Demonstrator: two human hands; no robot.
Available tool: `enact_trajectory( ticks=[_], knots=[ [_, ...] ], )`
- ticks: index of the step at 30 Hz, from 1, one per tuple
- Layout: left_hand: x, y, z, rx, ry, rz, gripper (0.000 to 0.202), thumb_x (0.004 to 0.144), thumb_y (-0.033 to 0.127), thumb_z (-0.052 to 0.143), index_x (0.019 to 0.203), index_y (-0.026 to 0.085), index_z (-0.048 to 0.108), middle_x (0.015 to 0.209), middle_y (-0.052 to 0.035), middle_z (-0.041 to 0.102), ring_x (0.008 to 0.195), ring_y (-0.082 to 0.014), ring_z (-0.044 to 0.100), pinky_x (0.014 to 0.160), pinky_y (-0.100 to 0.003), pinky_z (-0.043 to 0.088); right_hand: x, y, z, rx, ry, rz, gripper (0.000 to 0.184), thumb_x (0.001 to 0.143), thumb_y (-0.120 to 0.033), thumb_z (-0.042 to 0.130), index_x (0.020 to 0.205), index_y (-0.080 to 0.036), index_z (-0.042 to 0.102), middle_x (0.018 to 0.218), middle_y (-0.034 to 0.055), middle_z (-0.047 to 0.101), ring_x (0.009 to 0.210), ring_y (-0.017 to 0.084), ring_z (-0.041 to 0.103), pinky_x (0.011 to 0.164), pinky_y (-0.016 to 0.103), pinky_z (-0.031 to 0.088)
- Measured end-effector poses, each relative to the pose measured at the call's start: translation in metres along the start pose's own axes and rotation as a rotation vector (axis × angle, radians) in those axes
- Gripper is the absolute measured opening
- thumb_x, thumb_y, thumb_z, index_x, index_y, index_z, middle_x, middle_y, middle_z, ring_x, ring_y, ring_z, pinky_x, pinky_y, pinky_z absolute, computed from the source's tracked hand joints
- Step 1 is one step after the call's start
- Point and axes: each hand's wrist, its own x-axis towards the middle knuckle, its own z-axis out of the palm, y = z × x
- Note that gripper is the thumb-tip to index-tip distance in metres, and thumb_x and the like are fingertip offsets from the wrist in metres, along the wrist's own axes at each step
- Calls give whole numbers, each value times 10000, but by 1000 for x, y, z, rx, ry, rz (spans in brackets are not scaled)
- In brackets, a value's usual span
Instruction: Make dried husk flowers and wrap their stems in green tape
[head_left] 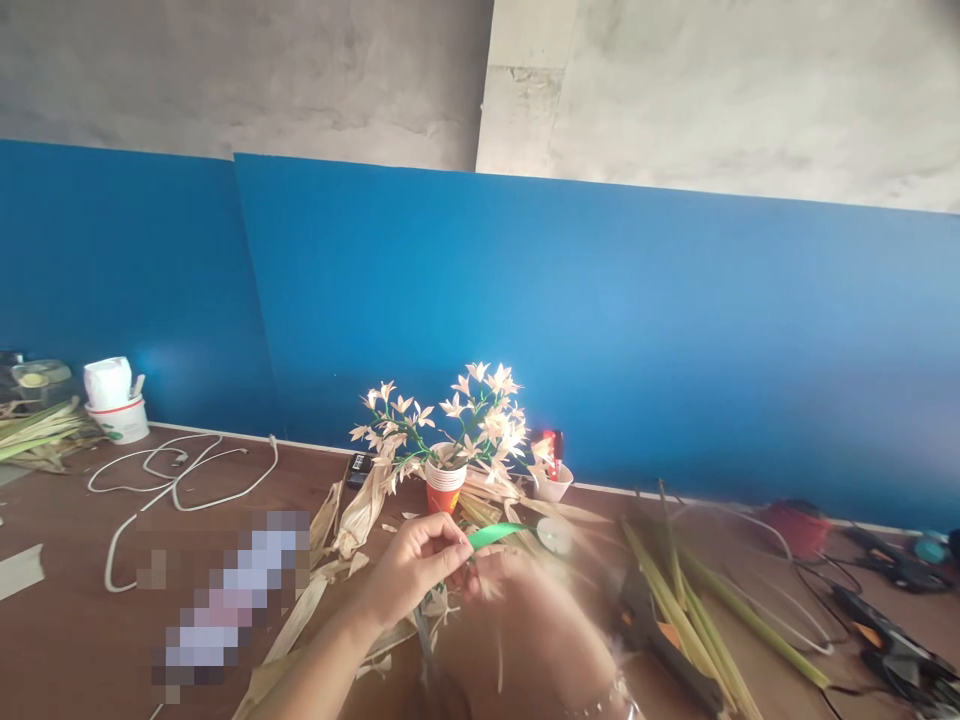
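My left hand (416,570) is closed in a pinch on a green strip (495,534) that runs up and right toward a small tape roll (553,535). My right hand (517,585) is smeared by motion just right of the left hand, at the same green strip; its fingers cannot be made out. Behind the hands stands an orange paper cup (444,487) holding a bunch of pale handmade flowers (457,415) on green stems. Dried corn husks (352,525) lie scattered around the hands.
A white cable (172,485) loops at the left. A white cup with a roll (116,405) stands far left. Long green leaves (697,610), a black glue gun (660,635), a red spool (799,525) and dark tools (892,640) lie right. A blue panel (600,330) backs the brown table (67,640).
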Motion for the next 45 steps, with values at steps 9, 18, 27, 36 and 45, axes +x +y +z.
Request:
enact_trajectory(
  ticks=[9, 18, 27, 36, 45],
  knots=[
    [8, -13, 0, 225, 264, -68, 241, 769, 398, 612, 732, 163, 574, 524, 62, 476, 469, -87, 406, 454, -202, 303, -4, 1, 15, -854, 502, -488, 169, 688, -175, 584, 839, -198, 655, 861, 34, 682, 857, 229, 597, 806, 364, 414],
    [12, -21, 1, 230, 277, -92, 247, 743, 391, 611, 685, 154, 572, 505, 56, 498, 458, -93, 435, 461, -208, 318, -2, 8, 17, -1293, 696, -777, 179, 735, -89, 536, 615, -214, 582, 653, -29, 640, 728, 172, 565, 920, 409, 275],
    [14, -26, -7, 149, 262, -58, 202, 676, 330, 698, 698, 145, 622, 592, 27, 570, 483, -100, 493, 488, -225, 388, -4, 1, 20, -1219, 695, -823, 179, 748, -137, 545, 647, -240, 650, 679, -25, 674, 752, 185, 579, 941, 440, 248],
    [6, -12, -4, 56, 90, -41, 222, 673, 332, 747, 677, 135, 645, 630, 8, 600, 512, -107, 542, 515, -232, 422, -5, -5, 2, -220, 186, -76, 113, 605, -273, 671, 595, -161, 674, 514, -6, 598, 492, 116, 508, 516, 242, 367],
    [3, -10, -3, 66, 43, -79, 232, 746, 365, 684, 718, 139, 637, 611, -4, 608, 514, -125, 558, 486, -229, 405, -3, -8, -2, -251, 28, -10, 191, 643, -350, 670, 620, -161, 683, 656, 34, 675, 646, 165, 605, 608, 267, 451]
  ],
)
